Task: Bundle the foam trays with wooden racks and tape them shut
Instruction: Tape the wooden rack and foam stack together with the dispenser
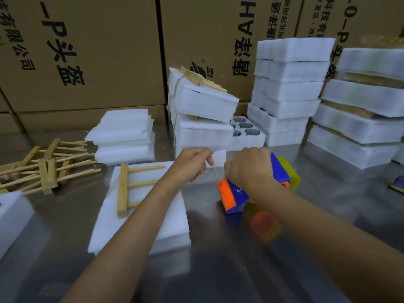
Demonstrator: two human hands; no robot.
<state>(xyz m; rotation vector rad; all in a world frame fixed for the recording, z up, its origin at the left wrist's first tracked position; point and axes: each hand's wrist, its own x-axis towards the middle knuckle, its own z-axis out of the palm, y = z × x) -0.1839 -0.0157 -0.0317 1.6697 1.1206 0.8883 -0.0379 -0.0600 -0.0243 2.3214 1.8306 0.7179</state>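
Observation:
A white foam tray lies on the steel table in front of me, with a wooden rack laid flat on its top. To its right my right hand grips a blue and orange tape dispenser holding a yellowish tape roll. My left hand pinches the free end of the clear tape, stretched between the two hands just above the table. Both forearms cross the lower part of the frame, the left one hiding part of the tray and rack.
Loose wooden racks are piled at the left. A stack of foam sheets sits behind the tray. Taped bundles lean at centre back, and tall foam tray stacks stand at right. Cardboard boxes wall the back.

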